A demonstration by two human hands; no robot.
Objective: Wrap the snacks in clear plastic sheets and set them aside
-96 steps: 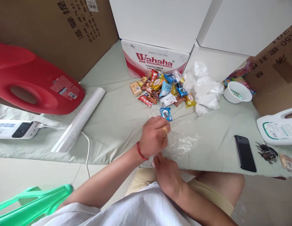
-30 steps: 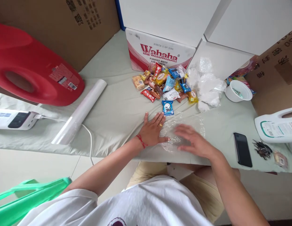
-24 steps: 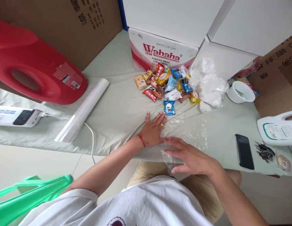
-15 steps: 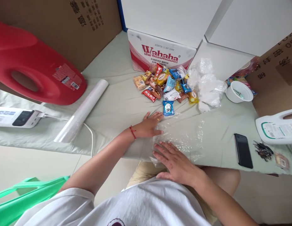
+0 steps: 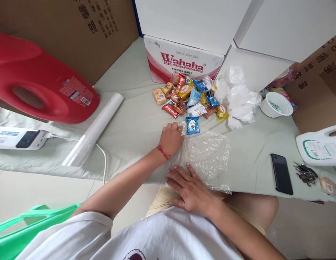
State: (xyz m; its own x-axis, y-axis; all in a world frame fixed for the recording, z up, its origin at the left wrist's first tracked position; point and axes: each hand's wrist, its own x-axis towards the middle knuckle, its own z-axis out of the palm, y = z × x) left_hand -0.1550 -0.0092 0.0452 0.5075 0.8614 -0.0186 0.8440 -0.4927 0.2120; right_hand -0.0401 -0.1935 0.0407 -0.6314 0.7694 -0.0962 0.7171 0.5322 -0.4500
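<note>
A thin sheet of clear plastic film (image 5: 211,155) lies wrinkled at the front of the cloth-covered table. My left hand (image 5: 171,138), a red string round its wrist, has its fingers curled on the film's far left part, where a crumpled bit pokes out by the knuckles. Flat on the near left part rests my right hand (image 5: 193,191), fingers apart. Just beyond the film sits a blue wrapped snack (image 5: 192,125). Behind it is a heap of small wrapped snacks (image 5: 185,91), in red, yellow, brown and blue packets.
Left stand a red jug (image 5: 46,83), a clear film roll (image 5: 94,128) and a white power bank (image 5: 21,138) with cable. Crumpled plastic bundles (image 5: 240,97), a white tub (image 5: 276,104), a phone (image 5: 281,173), keys (image 5: 305,174) and a white bottle (image 5: 322,146) lie right. Boxes (image 5: 184,63) line the back.
My left hand has gone from spread fingers to a closed grip on the film. The film looks shifted and more spread out on the right. My right hand has slid slightly left.
</note>
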